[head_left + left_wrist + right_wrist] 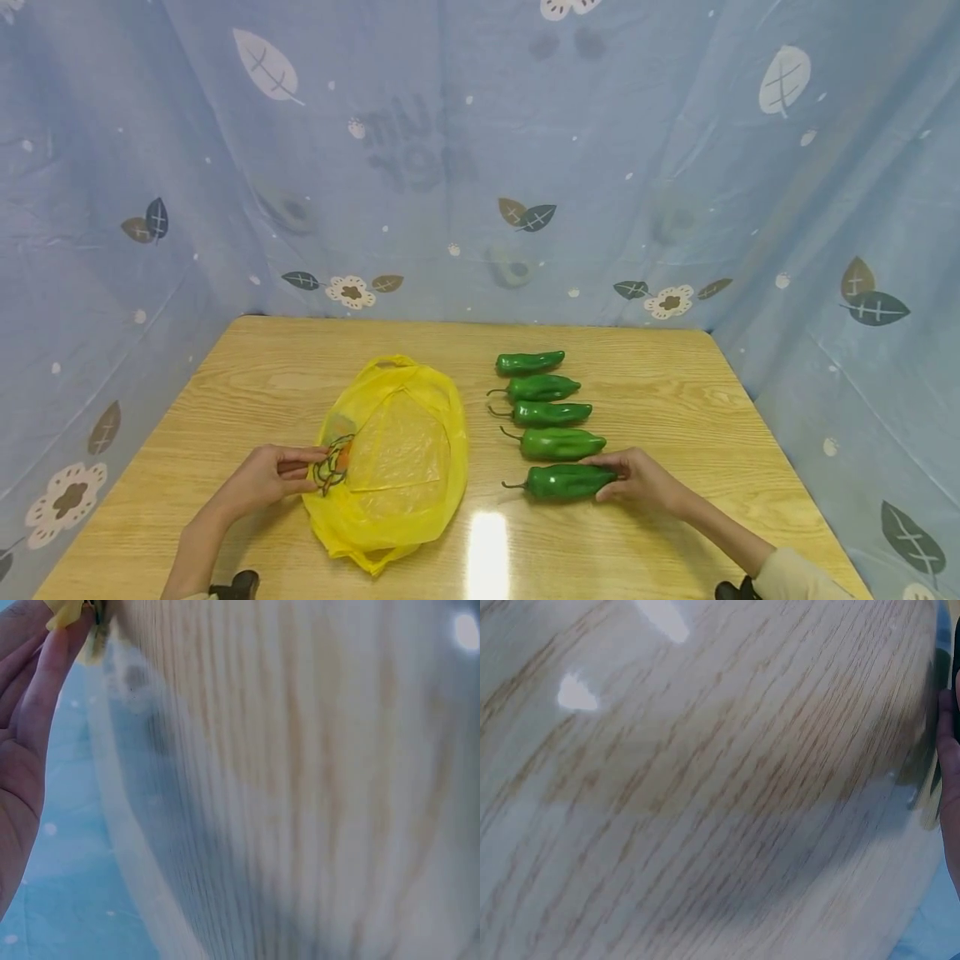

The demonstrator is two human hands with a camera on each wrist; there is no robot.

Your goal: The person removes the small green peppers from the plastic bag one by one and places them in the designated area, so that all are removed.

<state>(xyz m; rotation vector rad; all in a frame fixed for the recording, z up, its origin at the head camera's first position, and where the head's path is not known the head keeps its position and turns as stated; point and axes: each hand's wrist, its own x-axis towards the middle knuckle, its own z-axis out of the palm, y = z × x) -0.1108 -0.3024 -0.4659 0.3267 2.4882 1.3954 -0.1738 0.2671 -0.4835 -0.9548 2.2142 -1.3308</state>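
A yellow plastic bag [447, 492] lies on the table left of centre, its mouth spread wide. My left hand [264, 477] pinches its left rim beside a printed patch; in the left wrist view a bit of yellow film [66, 610] shows at the fingertips. On the right, my right hand [643, 482] holds the tip end of the nearest green pepper [564, 482] between thumb and fingers. That pepper lies sideways, stem to the left. In the right wrist view only part of the right hand [949, 769] appears at the edge.
Behind the held pepper, several more green peppers [562, 444] lie in a column, stems mostly left. The wooden table [637, 358] reflects a bright light near its front. A blue patterned curtain [450, 167] hangs around the back and sides.
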